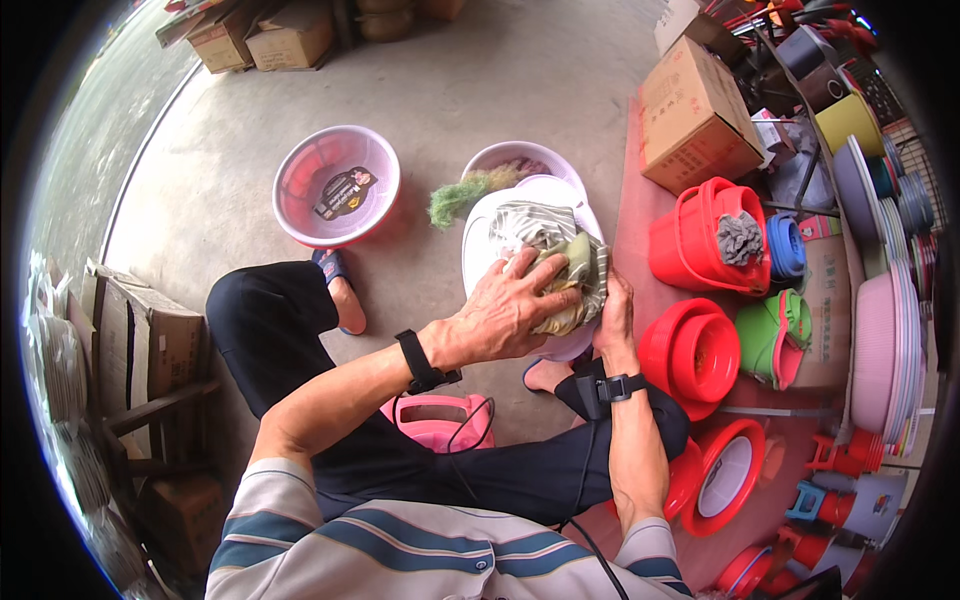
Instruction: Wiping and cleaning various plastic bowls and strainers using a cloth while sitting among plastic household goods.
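Note:
My left hand (512,308) lies over a bunched cloth (572,262), its fingers spread and curved around the bundle. The cloth has grey-and-white stripes with olive green and yellowish parts. At the bundle's right side my right hand (616,312) grips its striped edge; the fingers underneath are hidden. Below the cloth is a white plastic piece (480,240) with a smooth rim, partly covered, so its kind is unclear. Just beyond stands a lilac basin (497,152) with a green fuzzy mesh (462,195) hanging over its left rim.
A pink-and-white basin (290,190) stands on the concrete floor ahead left. Between my legs is a pink plastic stool (440,422). Red buckets (690,240), red basins (690,350) and a carton (690,120) crowd the right. More cartons (150,350) stand left.

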